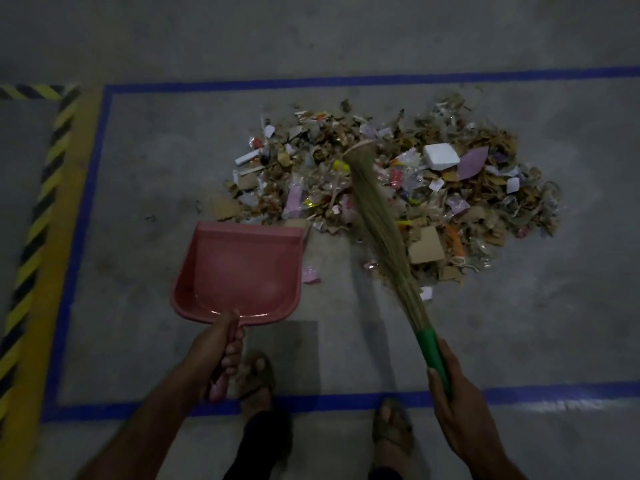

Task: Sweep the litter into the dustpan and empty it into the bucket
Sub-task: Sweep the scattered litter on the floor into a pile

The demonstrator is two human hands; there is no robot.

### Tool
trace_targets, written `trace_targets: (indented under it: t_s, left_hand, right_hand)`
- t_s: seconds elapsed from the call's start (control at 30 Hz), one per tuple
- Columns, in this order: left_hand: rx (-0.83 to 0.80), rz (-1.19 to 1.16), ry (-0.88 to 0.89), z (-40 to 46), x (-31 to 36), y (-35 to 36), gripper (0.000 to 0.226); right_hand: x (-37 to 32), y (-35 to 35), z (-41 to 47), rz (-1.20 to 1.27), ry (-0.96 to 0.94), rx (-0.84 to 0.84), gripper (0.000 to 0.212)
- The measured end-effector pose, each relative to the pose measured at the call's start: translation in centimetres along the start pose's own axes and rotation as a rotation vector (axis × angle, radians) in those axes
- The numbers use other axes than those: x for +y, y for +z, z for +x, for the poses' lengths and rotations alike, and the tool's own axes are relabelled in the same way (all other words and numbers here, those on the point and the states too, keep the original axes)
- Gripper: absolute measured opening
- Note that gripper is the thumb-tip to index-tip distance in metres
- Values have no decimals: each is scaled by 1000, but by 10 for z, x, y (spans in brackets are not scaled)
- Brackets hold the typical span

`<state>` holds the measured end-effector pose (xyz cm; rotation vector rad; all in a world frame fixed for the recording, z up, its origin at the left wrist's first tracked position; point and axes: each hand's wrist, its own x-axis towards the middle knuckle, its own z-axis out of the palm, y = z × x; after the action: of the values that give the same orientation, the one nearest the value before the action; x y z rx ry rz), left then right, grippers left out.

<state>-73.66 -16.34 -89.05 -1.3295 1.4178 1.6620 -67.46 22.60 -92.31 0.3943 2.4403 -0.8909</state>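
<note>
- I stand on a dim grey concrete floor [166, 161] marked with a rectangle of blue tape [346, 79]; a yellow band with black-and-yellow hazard stripes [52, 157] runs along the left.
- My sandalled feet [258, 379] are at the near blue line.
- The litter [398, 188], a heap of cardboard scraps, paper, wrappers and a white foam block, lies inside the rectangle, far and to the right of centre.
- My left hand [221, 351] grasps the handle of the pink dustpan [239, 271]; the pan holds nothing, its far lip just beside the heap's near left edge.
- My right hand [457, 393] grasps the broom [381, 216] by its green handle; the straw bristles reach over the heap.
</note>
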Motion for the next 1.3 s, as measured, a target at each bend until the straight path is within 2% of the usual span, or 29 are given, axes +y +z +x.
trace_targets:
  t_s: [0.13, 0.27, 0.33, 0.47, 0.57, 0.67, 0.87, 0.97, 1.17, 1.23, 1.3]
  left_hand:
    - [22, 85, -18, -3, 18, -70, 40]
    - [32, 148, -60, 4, 28, -126, 41]
    - [21, 162, -78, 10, 29, -142, 40]
    - [-7, 194, -101, 23, 23, -152, 38]
    - [-34, 176, -124, 28, 23, -150, 39]
    - [-61, 135, -120, 23, 27, -147, 40]
    - [-77, 113, -78, 11, 45, -158, 41]
    - [-52, 102, -86, 13, 44, -170, 42]
    - [44, 84, -134, 6, 20, -197, 41]
    - [84, 48, -150, 2, 8, -207, 41]
    - [106, 22, -169, -1, -2, -215, 41]
  right_hand:
    - [-39, 62, -25, -39, -45, -155, 57]
    - [-60, 111, -17, -382, -74, -338, 61]
    - [-62, 122, -3, -453, -11, -389, 59]
    - [-55, 102, 40, -351, 169, -243, 61]
    - [-63, 73, 44, -277, 223, -79, 60]
    - [-77, 50, 19, -212, 198, 48, 59]
    - [-84, 44, -35, -188, 174, 124, 67]
    - [-90, 66, -44, -190, 50, 138, 75]
    - [-124, 139, -24, -168, -215, -69, 87]
    - [-145, 164, -12, -223, -287, -224, 80]
    - [-162, 193, 9, -334, -276, -341, 69]
